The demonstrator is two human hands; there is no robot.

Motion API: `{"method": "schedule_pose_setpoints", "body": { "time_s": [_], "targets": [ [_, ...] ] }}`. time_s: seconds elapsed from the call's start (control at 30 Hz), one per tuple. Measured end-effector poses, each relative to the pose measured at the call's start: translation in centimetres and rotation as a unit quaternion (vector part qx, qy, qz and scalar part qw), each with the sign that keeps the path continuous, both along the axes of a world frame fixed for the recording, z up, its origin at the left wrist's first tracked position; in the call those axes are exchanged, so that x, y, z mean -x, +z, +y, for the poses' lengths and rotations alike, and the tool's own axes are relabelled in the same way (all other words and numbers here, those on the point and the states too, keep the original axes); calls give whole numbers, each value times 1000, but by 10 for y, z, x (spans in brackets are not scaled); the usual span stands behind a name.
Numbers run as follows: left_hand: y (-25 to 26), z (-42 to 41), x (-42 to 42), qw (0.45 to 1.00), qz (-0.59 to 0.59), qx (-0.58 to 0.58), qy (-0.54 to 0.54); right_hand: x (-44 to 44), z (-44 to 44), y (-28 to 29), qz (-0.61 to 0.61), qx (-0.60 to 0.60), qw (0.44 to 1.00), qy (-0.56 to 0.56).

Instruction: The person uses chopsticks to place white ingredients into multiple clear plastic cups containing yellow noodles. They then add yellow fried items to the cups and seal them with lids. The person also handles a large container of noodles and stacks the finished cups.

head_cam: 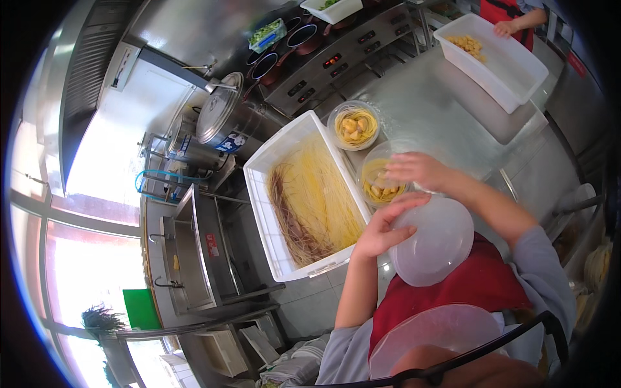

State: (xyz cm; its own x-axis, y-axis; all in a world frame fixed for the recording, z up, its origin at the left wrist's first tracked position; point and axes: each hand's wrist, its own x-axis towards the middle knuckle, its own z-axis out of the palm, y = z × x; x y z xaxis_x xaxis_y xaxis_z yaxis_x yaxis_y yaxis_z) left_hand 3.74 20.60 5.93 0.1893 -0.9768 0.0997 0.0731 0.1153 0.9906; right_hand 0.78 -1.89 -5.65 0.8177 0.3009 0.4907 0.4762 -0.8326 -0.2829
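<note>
My left hand [389, 228] grips a stack of round translucent plastic lids [432, 240] by its rim, close to my red apron. Blurred, my right hand [419, 169] reaches over a clear round bowl of noodles with yellowish chunks [378, 191]; a translucent lid [381, 162] lies at its fingertips, tilted over that bowl. Whether the fingers pinch the lid cannot be told. Another bowl of noodles with chunks [355, 127] stands uncovered beyond it. Left of the bowls, a big white plastic crate [310, 119] holds long yellow noodles and a strip of brownish ones.
A co-worker's hand [505, 29] rests on the rim of a white tub [519, 89] with yellowish chunks at the steel table's [436, 121] far end. Pans [303, 39] stand on a cooker at the back, near a large lidded steel pot [220, 106]. Sinks [187, 262] are at left.
</note>
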Motion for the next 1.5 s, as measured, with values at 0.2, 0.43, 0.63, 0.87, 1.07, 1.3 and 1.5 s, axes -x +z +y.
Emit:
{"method": "schedule_pose_setpoints", "body": {
  "time_s": [0.2,0.43,0.63,0.87,1.07,1.3,1.5],
  "targets": [
    [-14,26,-4,999,12,0,39,-35,61,-62,49,121,991,18],
    [-16,23,-8,998,53,-4,29,-40,60,-65,121,174,976,57],
    [-20,5,-12,999,50,-19,-7,-4,12,-11,-4,-123,988,-96],
    [-25,-17,-17,992,94,-81,-5,104,22,109,233,-301,914,-141],
    [-36,-29,-25,982,144,-123,2,114,20,125,106,-233,954,-155],
    [-49,-3,-33,981,120,-137,62,15,-57,136,114,-594,788,-115],
    [-45,13,-37,987,79,-108,84,-165,-25,8,87,-166,967,-172]
  ]
}}
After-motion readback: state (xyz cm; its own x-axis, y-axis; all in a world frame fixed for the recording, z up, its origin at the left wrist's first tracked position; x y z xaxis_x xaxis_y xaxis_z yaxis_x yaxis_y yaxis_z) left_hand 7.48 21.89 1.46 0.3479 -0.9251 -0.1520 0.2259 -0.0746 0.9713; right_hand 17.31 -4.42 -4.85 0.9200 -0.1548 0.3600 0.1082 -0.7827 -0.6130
